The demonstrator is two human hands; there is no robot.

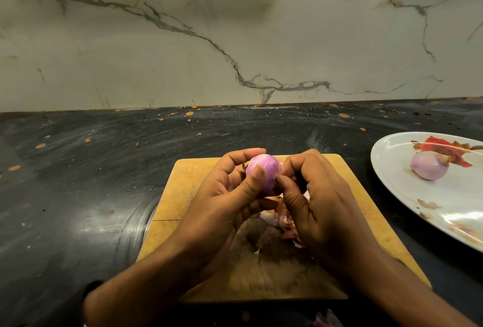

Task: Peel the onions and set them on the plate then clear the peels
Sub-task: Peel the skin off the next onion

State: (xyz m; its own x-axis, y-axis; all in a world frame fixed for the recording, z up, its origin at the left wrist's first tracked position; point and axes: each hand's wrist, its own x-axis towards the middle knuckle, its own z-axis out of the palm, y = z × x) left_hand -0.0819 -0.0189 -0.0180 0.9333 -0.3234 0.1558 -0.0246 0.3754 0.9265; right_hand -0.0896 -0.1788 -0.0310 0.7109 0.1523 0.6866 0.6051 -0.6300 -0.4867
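So the onion (262, 173) is up in the air over the far half of the cutting board (183, 196), cupped in the left hand (230, 196) with the thumb curled across its near face and the fingers wrapped round the back; looks almost fully bare and shiny pink to me. The right hand (318, 201) is touching it from the right, fingertips bunched and pinching at the onion's right end, probably the last scrap of skin, though what's in the pinch is too small to tell. The onion's long axis runs roughly left to right, so that end points straight into the right hand; I'd guess the pull goes off to the right. A pile of peels (279, 218) sits on the board under the hands. The plate (392, 185) is on the counter just off the board's right edge, already holding one peeled onion (428, 168); the right hand is nearer it, so that side makes sense for the drop-off.
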